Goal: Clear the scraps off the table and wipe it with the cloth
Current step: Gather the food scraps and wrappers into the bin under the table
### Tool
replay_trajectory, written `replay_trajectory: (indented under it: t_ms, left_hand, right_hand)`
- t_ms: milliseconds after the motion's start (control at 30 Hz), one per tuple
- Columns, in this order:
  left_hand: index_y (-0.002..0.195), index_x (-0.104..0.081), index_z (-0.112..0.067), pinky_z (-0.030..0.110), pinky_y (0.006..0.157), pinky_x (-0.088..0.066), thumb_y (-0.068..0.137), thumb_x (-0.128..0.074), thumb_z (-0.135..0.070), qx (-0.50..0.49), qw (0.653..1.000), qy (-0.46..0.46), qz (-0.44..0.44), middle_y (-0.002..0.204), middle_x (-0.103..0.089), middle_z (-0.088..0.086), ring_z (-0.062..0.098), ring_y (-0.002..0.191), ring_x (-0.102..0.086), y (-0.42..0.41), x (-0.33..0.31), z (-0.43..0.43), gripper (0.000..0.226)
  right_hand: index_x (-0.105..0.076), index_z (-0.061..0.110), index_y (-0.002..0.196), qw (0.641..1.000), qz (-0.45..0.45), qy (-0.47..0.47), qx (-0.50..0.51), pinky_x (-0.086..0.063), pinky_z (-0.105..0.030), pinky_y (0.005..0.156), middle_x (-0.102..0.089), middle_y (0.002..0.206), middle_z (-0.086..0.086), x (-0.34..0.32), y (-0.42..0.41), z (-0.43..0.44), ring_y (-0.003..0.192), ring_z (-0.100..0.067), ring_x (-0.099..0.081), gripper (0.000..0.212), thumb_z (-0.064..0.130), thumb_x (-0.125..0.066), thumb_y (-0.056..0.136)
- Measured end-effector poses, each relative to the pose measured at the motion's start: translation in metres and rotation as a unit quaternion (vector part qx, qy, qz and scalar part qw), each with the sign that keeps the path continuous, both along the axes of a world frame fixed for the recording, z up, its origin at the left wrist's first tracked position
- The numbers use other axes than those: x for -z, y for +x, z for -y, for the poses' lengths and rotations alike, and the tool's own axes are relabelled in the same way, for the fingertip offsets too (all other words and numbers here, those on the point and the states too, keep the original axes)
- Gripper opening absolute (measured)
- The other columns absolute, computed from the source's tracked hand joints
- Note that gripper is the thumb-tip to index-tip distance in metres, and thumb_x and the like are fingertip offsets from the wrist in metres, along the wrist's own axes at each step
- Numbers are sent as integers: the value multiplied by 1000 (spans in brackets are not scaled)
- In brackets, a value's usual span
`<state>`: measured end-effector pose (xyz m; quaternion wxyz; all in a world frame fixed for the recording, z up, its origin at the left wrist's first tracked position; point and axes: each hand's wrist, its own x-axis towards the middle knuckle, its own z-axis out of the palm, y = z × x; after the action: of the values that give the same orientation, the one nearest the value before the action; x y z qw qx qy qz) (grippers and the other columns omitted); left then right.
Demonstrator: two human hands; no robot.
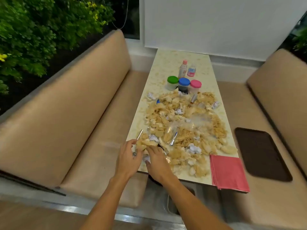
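Observation:
A long pale table [182,60] is strewn with scraps [186,123]: broken chips, crumpled paper balls, silver foil tubes and a sheet of clear plastic. A folded pink cloth [227,171] lies on the near right corner, overhanging the edge. Both hands are at the near left corner. My left hand [129,156], a ring on one finger, cups the left side of a clump of chips [146,142]. My right hand [157,161] lies over the scraps just right of it, fingers stretched toward the clump. Neither hand visibly grips anything.
Three jars with green [172,83], blue [184,85] and pink [195,87] lids and two small bottles [182,68] stand at the far half. Tan benches [74,113] flank the table; a dark tray [260,153] lies on the right one. Something dark and round [153,180] sits under the near edge.

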<state>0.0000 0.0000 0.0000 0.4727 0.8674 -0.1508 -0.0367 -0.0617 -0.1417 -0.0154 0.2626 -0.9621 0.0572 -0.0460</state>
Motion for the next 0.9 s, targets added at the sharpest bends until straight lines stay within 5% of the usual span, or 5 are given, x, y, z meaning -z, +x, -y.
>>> replay_trajectory:
  t_ms: [433,700,900]
  left_hand:
    - [137,-53,-29,39,101,-51,99,-63,-25,10,999,19,-33,124,-53,-16,11,120,-53,22,24,11,40]
    - [136,-55,-27,35,99,-49,102,-59,-22,41,999,9,-32,124,-54,-15,10,120,-52,42,31,2,34]
    - [133,-60,-28,32,99,-51,106,-52,-21,46,998,-35,-40,125,-58,-15,-2,118,-50,42,29,-4,30]
  right_hand:
    - [-54,18,140,993,-99,-46,52,-49,-38,96,-47,141,-7,21,13,6,132,-28,-43,44,25,-67,98]
    - [-73,11,108,989,10,27,148,-44,-27,76,-62,111,-6,41,13,-21,97,-26,-62,18,13,-70,90]
    - [-74,16,112,966,105,114,207,-45,-16,82,-61,105,7,29,-6,-33,91,-5,-56,19,19,-67,95]
